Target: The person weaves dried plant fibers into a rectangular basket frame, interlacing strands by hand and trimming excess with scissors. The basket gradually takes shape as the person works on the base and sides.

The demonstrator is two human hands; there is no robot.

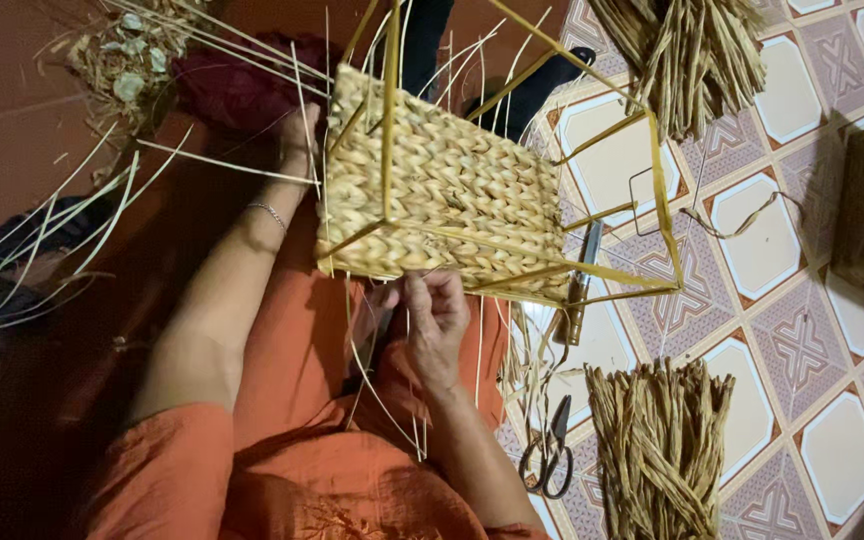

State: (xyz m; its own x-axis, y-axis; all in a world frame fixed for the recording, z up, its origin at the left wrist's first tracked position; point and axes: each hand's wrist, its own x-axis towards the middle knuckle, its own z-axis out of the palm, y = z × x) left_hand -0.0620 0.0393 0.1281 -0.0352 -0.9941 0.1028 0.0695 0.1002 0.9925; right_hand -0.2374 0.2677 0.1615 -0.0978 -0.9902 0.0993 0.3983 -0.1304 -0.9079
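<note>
Head view: one camera, looking straight down at the lap.
Basket: a half-woven straw basket [442,190] on a yellow wire frame [652,200] sat across the person's lap, over the orange clothing, tipped on its side.
Left hand: the left hand [299,130] was up at the basket's far edge, mostly hidden behind the weave; whether it was clenched or loose, could not tell.
Right hand: the right hand [434,318] was at the near lower edge, fingers pinched on thin straw strands [414,400] that trailed down over the lap.
Floor: scissors [550,458] lay on the patterned tiles, just beside a bundle of straw [664,440]; a second bundle [687,60] lay well apart, beyond the frame.
Tool: a slim metal tool [582,285] lay under the frame's lower bar.
</note>
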